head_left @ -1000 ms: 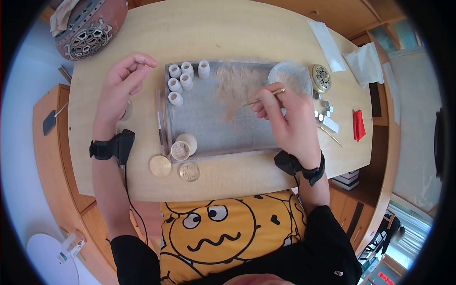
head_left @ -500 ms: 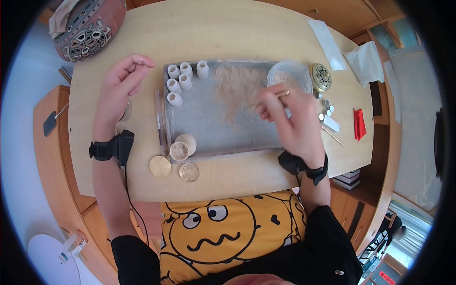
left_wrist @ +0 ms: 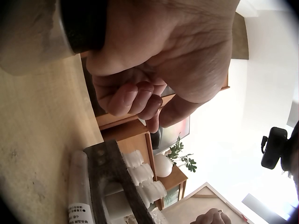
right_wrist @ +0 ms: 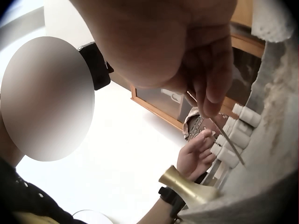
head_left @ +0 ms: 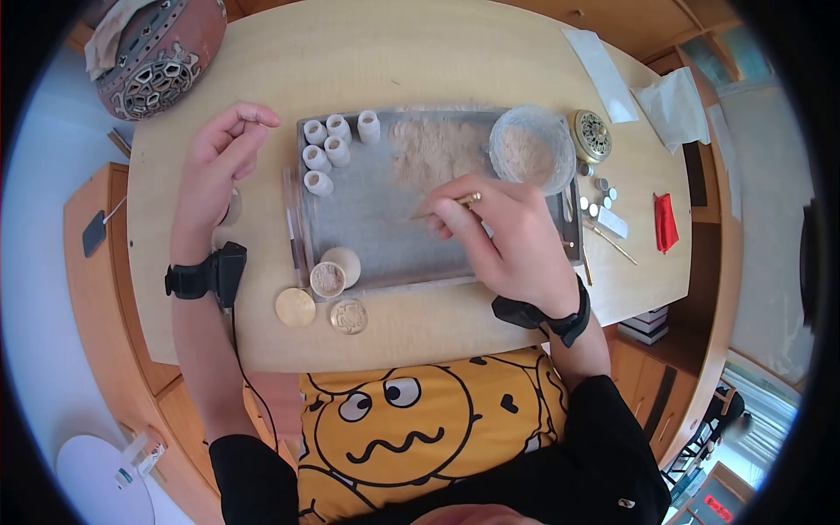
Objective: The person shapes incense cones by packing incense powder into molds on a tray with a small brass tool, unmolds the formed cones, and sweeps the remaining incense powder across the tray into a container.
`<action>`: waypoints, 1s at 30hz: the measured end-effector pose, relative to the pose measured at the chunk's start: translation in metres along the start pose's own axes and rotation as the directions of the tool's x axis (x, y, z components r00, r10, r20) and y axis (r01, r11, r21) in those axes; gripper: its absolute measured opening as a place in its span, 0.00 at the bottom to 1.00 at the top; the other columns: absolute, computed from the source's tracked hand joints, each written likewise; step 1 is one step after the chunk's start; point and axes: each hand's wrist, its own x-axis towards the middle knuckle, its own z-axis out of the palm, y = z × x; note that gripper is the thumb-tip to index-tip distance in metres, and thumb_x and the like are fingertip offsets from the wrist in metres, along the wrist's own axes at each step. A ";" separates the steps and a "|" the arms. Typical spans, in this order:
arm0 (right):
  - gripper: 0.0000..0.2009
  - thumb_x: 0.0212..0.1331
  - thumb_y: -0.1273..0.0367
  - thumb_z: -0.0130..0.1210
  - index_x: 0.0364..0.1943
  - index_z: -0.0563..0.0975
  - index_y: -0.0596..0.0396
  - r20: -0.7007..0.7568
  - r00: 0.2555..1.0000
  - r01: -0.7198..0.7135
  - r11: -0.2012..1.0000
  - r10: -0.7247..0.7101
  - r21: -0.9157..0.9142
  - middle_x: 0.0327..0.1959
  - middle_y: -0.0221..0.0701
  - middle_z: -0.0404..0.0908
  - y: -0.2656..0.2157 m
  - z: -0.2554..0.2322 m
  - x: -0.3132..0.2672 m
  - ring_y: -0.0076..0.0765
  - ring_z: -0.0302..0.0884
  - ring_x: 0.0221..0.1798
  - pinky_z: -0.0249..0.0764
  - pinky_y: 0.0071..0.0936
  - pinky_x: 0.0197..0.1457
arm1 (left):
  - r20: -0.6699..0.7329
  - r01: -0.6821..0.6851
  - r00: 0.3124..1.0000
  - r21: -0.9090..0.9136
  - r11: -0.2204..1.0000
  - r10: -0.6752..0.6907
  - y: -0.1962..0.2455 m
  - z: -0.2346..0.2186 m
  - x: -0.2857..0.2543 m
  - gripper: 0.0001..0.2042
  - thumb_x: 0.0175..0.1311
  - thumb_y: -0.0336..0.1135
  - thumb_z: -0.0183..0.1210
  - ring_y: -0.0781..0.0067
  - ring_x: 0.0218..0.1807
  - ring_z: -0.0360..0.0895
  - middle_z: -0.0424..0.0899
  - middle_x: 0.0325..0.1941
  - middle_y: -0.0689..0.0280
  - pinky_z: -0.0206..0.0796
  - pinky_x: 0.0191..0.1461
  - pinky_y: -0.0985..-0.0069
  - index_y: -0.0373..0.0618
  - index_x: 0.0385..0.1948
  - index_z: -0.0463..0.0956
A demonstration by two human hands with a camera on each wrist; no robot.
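Observation:
My right hand (head_left: 516,236) pinches a thin brass-coloured stick tool (head_left: 470,199) between thumb and fingers, over the middle of the grey tray (head_left: 367,223). In the right wrist view the stick (right_wrist: 227,140) slants down to the tray floor. Light brown powder (head_left: 436,150) is spread over the tray's far part. Several small white open bottles (head_left: 336,150) stand in its far left corner. At its far right is a clear bowl (head_left: 530,149) with powder. My left hand (head_left: 229,149) rests left of the tray, fingers loosely curled and holding nothing.
A powder-filled jar (head_left: 327,280) sits at the tray's near left corner, beside a round gold lid (head_left: 295,307) and a patterned brass disc (head_left: 348,317). Right of the tray are a pierced brass burner (head_left: 591,136), small vials and a red pouch (head_left: 665,223). A clay pot (head_left: 162,66) stands far left.
My right hand, still pinching the stick, first drew back to the right, then moved left and nearer over the tray. The powder's near streak has gone from the tray's middle. My left hand barely moved.

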 end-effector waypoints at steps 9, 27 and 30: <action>0.05 0.66 0.75 0.56 0.34 0.80 0.62 0.031 1.000 -0.006 0.998 0.004 0.055 0.24 0.39 0.83 0.002 -0.008 -0.004 0.42 0.83 0.25 0.76 0.30 0.31 | -0.016 0.002 1.000 0.005 1.000 -0.001 0.000 0.001 0.000 0.07 0.72 0.30 0.53 0.92 0.24 0.54 0.67 0.27 0.79 0.44 0.26 0.87 0.40 0.45 0.78; 0.06 0.67 0.73 0.56 0.34 0.80 0.61 -0.005 0.997 -0.071 0.996 0.071 -0.045 0.21 0.36 0.82 0.012 -0.018 -0.002 0.39 0.83 0.25 0.75 0.30 0.30 | 0.005 0.000 1.000 -0.012 1.000 0.000 -0.005 -0.003 -0.002 0.08 0.73 0.30 0.53 0.92 0.24 0.54 0.67 0.27 0.79 0.44 0.27 0.86 0.41 0.46 0.78; 0.06 0.67 0.73 0.55 0.34 0.80 0.61 -0.118 0.989 -0.092 0.995 0.088 -0.025 0.21 0.35 0.81 0.013 -0.022 0.002 0.37 0.83 0.25 0.75 0.29 0.29 | 0.009 -0.006 1.000 0.004 1.000 0.006 -0.001 -0.003 0.000 0.08 0.73 0.30 0.53 0.92 0.24 0.54 0.67 0.27 0.79 0.44 0.27 0.87 0.41 0.46 0.78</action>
